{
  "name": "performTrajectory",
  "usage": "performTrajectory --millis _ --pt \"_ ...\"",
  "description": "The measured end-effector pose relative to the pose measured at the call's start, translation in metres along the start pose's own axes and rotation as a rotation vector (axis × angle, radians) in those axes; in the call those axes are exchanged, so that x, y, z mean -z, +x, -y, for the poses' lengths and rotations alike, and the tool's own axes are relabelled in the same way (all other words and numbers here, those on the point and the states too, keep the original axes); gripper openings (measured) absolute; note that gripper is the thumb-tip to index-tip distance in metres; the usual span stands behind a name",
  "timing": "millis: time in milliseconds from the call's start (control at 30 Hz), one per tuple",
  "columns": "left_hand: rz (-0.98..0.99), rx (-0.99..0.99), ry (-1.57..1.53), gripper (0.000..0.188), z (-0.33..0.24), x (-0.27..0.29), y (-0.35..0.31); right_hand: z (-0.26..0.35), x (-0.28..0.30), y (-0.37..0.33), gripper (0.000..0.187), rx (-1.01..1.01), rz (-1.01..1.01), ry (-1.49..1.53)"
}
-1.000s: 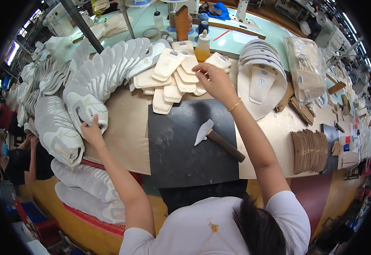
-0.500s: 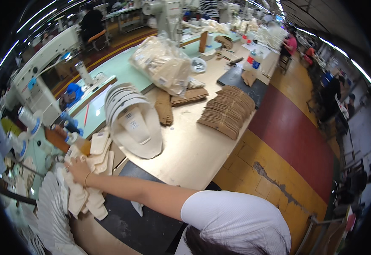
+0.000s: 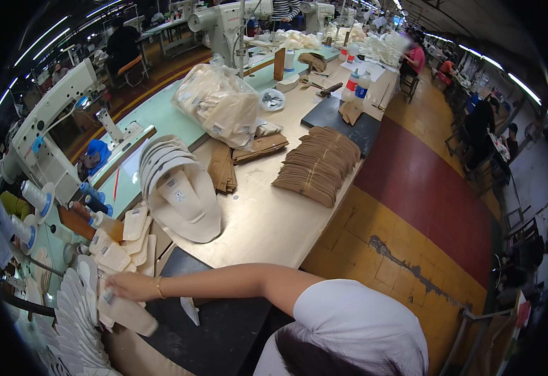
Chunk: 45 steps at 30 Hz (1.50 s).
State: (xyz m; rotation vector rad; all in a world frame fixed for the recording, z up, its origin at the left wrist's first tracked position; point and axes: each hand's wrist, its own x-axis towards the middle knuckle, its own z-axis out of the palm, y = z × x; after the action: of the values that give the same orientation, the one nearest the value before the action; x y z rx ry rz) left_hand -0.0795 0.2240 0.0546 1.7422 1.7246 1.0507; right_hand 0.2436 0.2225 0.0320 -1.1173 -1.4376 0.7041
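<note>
My right hand (image 3: 135, 286) reaches across to the left side of the bench. Its fingers are closed on the near end of a cream tongue-shaped padded piece (image 3: 131, 314) with a small printed label. The piece is slightly blurred. Just beyond the hand lies a loose pile of similar cream pieces (image 3: 112, 254). To its left, a long curved row of grey-white flat pieces (image 3: 73, 307) stands fanned out. A dark mat (image 3: 217, 326) lies under my forearm, with a small pale scrap (image 3: 190, 309) on it. My left hand is not in view.
Nested cream shoe uppers (image 3: 186, 200) and a bundle of brown pieces (image 3: 319, 164) sit on the bench. Behind are a plastic bag of cream parts (image 3: 217, 103) and folded brown pieces (image 3: 258, 149). Thread cones (image 3: 36, 194) and a sewing machine (image 3: 54, 125) stand at left.
My right hand has moved nearer to me, from the middle of the cream pile, and now has one piece in its fingers. The view has shifted slightly.
</note>
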Motion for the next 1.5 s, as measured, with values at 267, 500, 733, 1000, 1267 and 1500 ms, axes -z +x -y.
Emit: performTrajectory --millis 267,500,733,1000,1267,1500 --pt "0.179 -0.123 0.191 0.028 -0.051 0.065 -0.072 0.005 -0.001 -0.113 0.03 -0.167 0.459 -0.176" --pt "0.383 -0.317 0.383 0.027 -0.083 0.104 -0.102 0.015 0.032 -0.162 0.035 0.062 0.1 -0.794" --pt "0.68 -0.638 0.61 0.026 -0.135 0.088 -0.112 -0.02 0.055 -0.209 0.06 0.113 0.116 -0.915" --pt "0.842 -0.677 0.553 0.024 -0.186 0.064 -0.121 -0.009 0.054 -0.206 0.057 -0.087 -0.145 -1.074" --pt "0.852 -0.754 0.522 0.03 -0.17 0.057 -0.113 0.104 0.093 -0.205 0.074 -0.556 0.257 0.678" --pt "0.76 -1.22 0.418 0.03 -0.196 0.038 -0.117 0.13 0.078 -0.219 0.099 -0.695 0.362 1.187"
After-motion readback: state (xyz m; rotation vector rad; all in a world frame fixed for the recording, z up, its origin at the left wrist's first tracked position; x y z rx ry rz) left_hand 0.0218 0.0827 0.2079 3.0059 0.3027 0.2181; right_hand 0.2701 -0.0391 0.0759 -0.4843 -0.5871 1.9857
